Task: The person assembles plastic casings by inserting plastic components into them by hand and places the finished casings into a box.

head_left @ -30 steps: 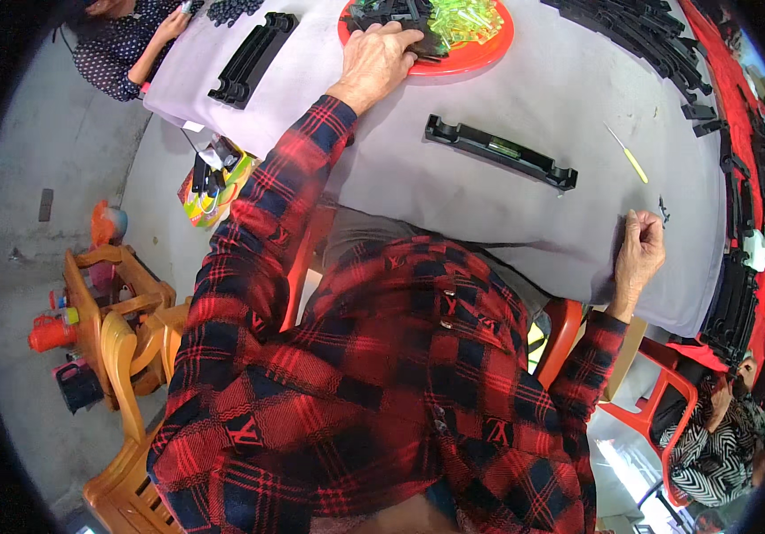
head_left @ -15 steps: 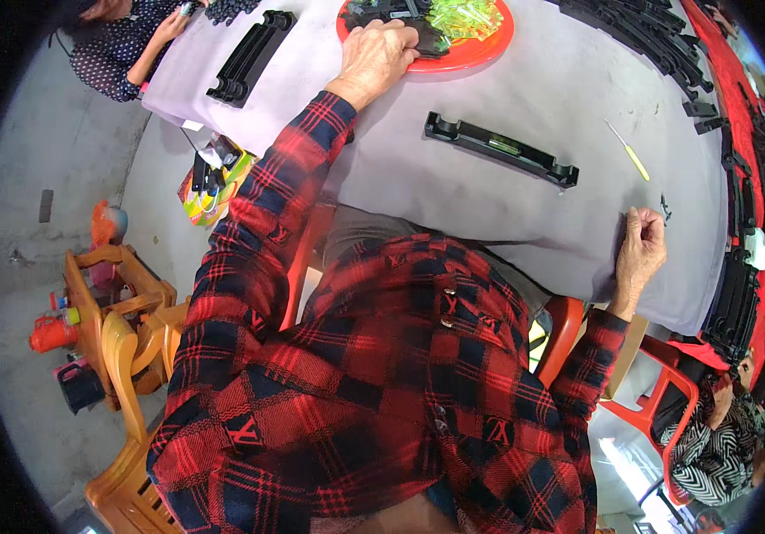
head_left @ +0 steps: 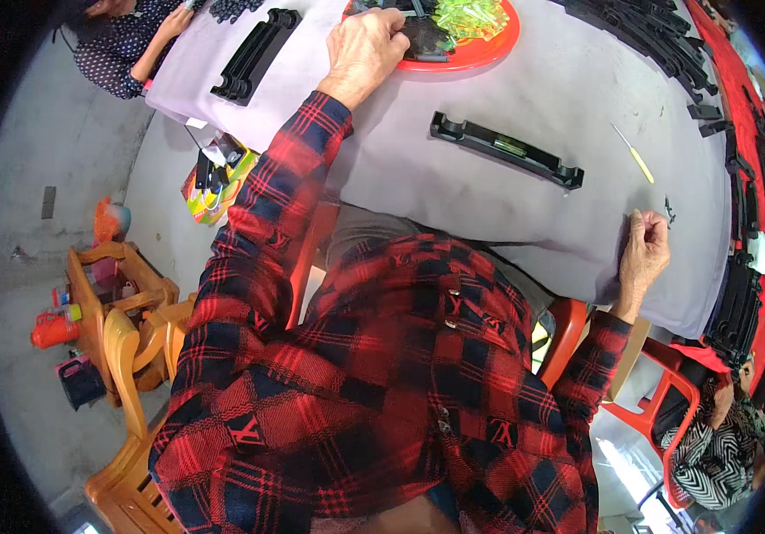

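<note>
My left hand (head_left: 363, 52) is over the left rim of a red plate (head_left: 509, 44), its fingers pinched together; whatever they grip is too hidden to make out. Thin black plastic pieces (head_left: 424, 37) lie in that plate beside clear yellow-green pieces (head_left: 474, 18). Before me on the cloth rests a long black plastic housing (head_left: 507, 149), notched at both ends, with a small greenish strip in its middle. To its right, my right hand (head_left: 645, 254) rests at the table's right side, fingers closed, contents hidden. Tiny black parts (head_left: 669, 211) lie just beyond its fingertips.
A yellow-handled pick (head_left: 640, 165) lies at the right. Another black housing (head_left: 256, 56) sits at the far left, near a person in a dotted sleeve (head_left: 138, 76). Black parts (head_left: 636, 34) are piled at the far right. Wooden chairs (head_left: 124, 356) stand left, a red plastic chair (head_left: 667, 400) right.
My left hand has drawn back slightly to the left, off the black pieces in the plate. The right hand stays almost where it was, fingers still closed.
</note>
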`<state>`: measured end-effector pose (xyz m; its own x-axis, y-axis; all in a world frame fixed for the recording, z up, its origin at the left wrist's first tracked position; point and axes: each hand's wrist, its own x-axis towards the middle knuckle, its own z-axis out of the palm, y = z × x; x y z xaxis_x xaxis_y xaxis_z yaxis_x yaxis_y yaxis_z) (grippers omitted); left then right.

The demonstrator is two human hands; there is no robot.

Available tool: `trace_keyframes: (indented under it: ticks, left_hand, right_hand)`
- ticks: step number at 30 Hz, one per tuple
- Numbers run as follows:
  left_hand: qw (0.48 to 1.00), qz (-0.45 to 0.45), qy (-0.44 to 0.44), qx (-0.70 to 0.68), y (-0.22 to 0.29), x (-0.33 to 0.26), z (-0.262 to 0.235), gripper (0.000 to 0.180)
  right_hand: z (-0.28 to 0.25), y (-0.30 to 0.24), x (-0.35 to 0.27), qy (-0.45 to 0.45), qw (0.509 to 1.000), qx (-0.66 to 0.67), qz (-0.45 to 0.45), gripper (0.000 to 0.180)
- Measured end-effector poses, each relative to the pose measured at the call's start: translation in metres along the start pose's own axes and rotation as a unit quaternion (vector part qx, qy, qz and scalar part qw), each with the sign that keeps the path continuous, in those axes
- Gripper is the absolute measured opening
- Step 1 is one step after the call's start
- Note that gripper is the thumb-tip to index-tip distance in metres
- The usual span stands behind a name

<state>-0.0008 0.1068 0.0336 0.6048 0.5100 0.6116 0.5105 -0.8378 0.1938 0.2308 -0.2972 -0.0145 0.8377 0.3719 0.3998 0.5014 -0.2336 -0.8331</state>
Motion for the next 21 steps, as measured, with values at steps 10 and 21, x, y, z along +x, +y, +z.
trace_keyframes:
  ticks: [10,21]
  left_hand:
    - [0.83,-0.192,-0.037,-0.523,0.024,-0.014,-0.027,0.011]
    - [0.719,-0.213,-0.165,-0.641,0.11,-0.052,-0.063,0.013]
  right_hand:
    - [0.0,-0.002,0.0,0.005,0.999,0.044,0.021,0.013]
    - [0.043,-0.115,-0.016,-0.089,0.981,0.173,0.001,0.004]
